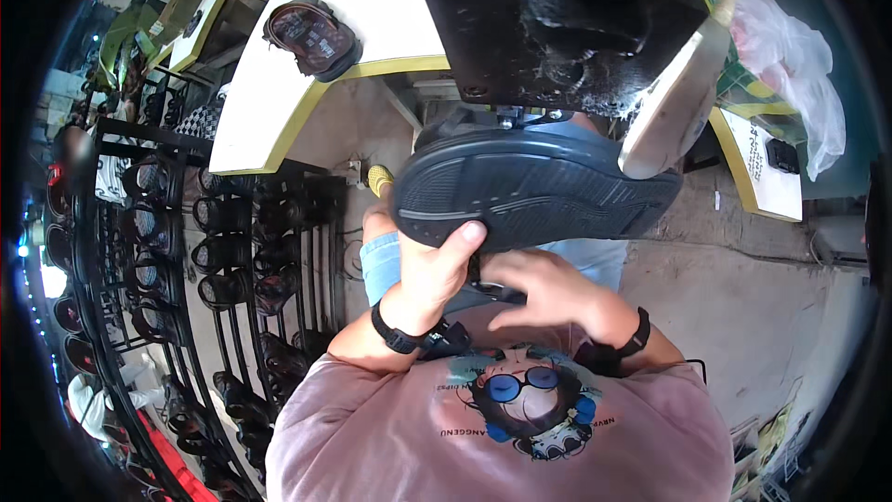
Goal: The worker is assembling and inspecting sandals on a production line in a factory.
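Workshop floor (753, 316) first, grey and scuffed, w/ a curved white bench (372, 0) at upper L, yellow along its edge. A dark patterned shoe (311, 37) sits on it, near that edge. Down the L side: a black rack (88, 316), rows of dark footwear on it, and beyond, a person in white (93, 404), partly hidden by the bars.

Now centre, the main item: a dark shoe (530, 191), held up in front of the wearer's body, sole to the cam, broad rounded end L, other end R. Ridged tread, pale streaks on it. L hand (435, 265) has it gripped at the lower edge nr the broad end, thumb flat on the sole, other fingers mostly hidden behind. R hand (553, 290) is just below the sole's lower edge, thumb apart from the fingers; fingertips by a dark strap-like bit, can't tell if they're gripping it or just touching.

Up top, a big black machine part (474, 28), pale residue on its face, right above the shoe. Its cream arm (674, 112) comes down in front of the shoe's R end; contact, can't tell. Far R: a clear plastic bag (790, 65), plus a small black object (782, 156) on a white surface (771, 195) w/ yellow edging.
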Available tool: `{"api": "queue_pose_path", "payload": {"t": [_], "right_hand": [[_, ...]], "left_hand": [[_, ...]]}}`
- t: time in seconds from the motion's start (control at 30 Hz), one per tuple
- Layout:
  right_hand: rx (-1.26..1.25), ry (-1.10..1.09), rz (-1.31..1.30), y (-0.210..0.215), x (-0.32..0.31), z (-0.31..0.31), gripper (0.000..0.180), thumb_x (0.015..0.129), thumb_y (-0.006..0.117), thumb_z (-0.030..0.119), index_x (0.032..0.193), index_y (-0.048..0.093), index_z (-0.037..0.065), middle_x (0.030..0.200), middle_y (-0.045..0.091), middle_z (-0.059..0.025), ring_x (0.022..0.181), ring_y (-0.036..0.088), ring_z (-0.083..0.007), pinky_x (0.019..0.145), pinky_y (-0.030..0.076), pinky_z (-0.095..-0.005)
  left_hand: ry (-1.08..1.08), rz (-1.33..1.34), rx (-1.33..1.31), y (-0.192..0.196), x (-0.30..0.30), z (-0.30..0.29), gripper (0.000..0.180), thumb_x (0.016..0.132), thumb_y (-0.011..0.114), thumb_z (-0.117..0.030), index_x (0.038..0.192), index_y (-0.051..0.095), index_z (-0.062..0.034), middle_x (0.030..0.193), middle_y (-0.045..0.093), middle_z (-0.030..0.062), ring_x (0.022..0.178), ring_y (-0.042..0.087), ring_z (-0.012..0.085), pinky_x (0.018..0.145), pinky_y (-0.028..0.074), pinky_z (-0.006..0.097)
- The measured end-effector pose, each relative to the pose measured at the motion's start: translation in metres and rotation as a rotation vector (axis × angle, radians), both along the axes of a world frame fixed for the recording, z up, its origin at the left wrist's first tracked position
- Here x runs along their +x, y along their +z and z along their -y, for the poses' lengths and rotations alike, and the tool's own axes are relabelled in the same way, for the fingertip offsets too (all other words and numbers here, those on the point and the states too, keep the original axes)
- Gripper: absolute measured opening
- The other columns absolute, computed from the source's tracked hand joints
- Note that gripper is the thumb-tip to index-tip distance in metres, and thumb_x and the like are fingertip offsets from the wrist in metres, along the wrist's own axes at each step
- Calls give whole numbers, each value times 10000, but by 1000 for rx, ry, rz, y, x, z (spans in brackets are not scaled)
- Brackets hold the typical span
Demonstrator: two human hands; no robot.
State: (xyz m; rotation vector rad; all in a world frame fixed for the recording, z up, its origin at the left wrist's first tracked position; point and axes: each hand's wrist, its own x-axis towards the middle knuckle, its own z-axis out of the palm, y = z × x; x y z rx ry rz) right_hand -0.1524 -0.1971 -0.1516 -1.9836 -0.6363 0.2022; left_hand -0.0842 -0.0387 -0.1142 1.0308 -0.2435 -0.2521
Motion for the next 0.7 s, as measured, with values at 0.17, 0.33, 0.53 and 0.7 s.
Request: {"api": "queue_pose_path", "payload": {"t": [0.17, 0.33, 0.53, 0.7], "right_hand": [[1182, -203, -133, -23, 7, 31, 662, 714, 787, 273, 1256, 504, 19, 1275, 519, -110, 1157, 493, -221, 1001, 364, -372], [1160, -639, -19, 28, 31, -18, 352, 792, 670, 36, 1136, 595, 35, 1106, 606, -49, 1005, 559, -160, 898, 439, -315], [1023, -519, -28, 34, 55, -53, 315, 796, 669, 12, 1104, 603, 14, 1066, 626, -62, 953, 586, -152, 834, 475, -308], [899, -490, 1, 33, 67, -63, 402, 763, 702, 11, 1140, 561, 16, 1105, 586, -84, 1009, 571, -183, 881, 467, -323]], "left_hand": [[-25, -204, -264, -9, -3, -10, 514, 811, 708, -215, 1250, 493, -55, 1235, 552, 107, 1111, 555, 259, 973, 449, 430], [-6, -257, -350, -34, 21, -38, 619, 797, 684, -404, 1287, 487, -83, 1288, 528, 97, 1195, 486, 280, 1021, 374, 472], [543, 260, 520, 46, 83, -71, 460, 836, 651, -384, 1108, 573, -21, 1118, 590, 123, 961, 587, 246, 870, 457, 378], [-154, 879, 1001, 102, 84, -15, 408, 604, 850, -279, 819, 643, -1, 748, 638, 116, 698, 625, 179, 656, 501, 285]]}}
